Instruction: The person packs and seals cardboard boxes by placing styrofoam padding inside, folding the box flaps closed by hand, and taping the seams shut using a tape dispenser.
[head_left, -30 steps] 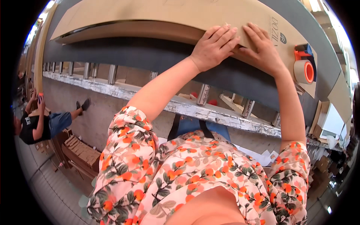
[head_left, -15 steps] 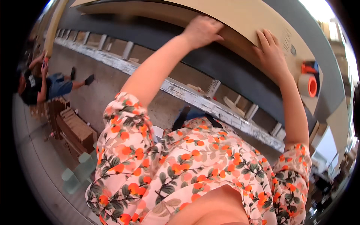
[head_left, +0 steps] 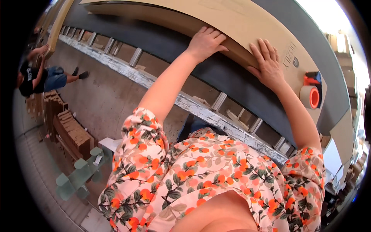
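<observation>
A long brown cardboard box [head_left: 232, 17] lies across a dark conveyor belt [head_left: 162, 48] in front of me. My left hand [head_left: 206, 44] is at its near long edge, fingers bent together over the edge and thumb against the side. Farther right, my right hand [head_left: 267, 65] rests flat on the top near that same edge, fingers stretched and thumb pointing toward the side. On the box's right end sits a tape dispenser [head_left: 317, 79] with an orange and dark body and a roll of tape [head_left: 308, 96].
A worn, paint-chipped metal rail [head_left: 145, 79] runs between me and the belt. At the far left another person [head_left: 36, 79] handles a long cardboard piece [head_left: 61, 23]. Stacked brown cardboard [head_left: 75, 129] and a pale green structure [head_left: 83, 174] stand at my left.
The view has shifted slightly. My left fingers are bent more at the box edge, and my right hand lies flatter on top. The other person's hands have changed position.
</observation>
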`<state>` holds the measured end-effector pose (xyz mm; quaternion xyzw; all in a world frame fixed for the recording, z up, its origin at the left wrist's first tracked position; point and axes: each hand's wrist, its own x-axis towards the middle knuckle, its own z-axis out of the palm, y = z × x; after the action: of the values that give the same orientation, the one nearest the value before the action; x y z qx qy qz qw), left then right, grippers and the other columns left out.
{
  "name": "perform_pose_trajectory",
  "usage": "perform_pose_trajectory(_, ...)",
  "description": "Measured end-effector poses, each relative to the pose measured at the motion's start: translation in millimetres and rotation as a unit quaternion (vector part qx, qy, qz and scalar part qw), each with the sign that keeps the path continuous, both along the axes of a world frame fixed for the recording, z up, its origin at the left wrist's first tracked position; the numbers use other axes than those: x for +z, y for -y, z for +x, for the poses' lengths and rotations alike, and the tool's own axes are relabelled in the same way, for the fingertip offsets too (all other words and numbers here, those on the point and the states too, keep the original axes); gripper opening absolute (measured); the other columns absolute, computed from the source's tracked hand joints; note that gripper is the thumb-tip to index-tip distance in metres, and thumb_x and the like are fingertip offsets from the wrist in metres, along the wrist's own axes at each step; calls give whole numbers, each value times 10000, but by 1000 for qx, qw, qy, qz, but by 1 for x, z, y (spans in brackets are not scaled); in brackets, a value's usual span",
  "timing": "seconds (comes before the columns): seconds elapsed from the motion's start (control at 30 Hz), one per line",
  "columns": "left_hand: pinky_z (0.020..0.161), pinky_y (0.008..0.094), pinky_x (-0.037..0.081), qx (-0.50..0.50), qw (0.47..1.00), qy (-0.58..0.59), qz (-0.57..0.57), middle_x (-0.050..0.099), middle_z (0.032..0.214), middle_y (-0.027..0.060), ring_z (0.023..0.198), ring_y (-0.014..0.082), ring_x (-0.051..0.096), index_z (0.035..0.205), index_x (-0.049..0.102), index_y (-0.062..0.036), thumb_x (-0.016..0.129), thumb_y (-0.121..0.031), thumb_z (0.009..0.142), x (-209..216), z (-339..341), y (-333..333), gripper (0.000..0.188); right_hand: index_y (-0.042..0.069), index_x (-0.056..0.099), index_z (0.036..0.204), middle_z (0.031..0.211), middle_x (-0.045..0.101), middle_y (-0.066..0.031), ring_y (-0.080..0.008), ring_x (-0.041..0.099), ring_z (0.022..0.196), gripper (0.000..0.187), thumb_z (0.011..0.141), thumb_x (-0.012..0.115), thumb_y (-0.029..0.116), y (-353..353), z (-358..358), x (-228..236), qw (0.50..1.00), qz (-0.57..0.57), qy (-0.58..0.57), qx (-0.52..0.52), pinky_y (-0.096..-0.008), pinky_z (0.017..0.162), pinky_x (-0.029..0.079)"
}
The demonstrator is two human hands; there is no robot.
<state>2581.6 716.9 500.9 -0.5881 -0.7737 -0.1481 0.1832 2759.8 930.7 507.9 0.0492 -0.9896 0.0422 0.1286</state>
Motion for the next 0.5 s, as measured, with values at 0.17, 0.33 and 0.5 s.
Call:
perform_pose_trajectory(0.17,1038,444,385,78,987,-58,127,568,1215,59,1191,274,490,1112,622,-105,709,-344,770,-9,25,5,426,232,293,1471,1490,291,-141,-343,236,1390,709,867,631,387,1,2,10,1000,7,3,4,-487,1129,208)
perform_pose_trajectory(0.33,979,450,450,72,981,-50,174,584,1187,87,1142,307,529,1119,630,-66,758,-278,739,-8,40,11,453,217,291,1472,1496,287,-129,-343,232,1395,709,868,630,368,12,0,23,999,23,25,6,-479,1132,209)
perform_pose_trajectory(0.5,927,408,485,58,991,-51,114,621,1079,91,1056,285,569,1005,655,-58,748,-310,713,15,26,17,397,108,294,1462,1511,296,-104,-318,239,1410,701,875,617,313,23,-1,20,997,62,19,42,-449,1142,220)
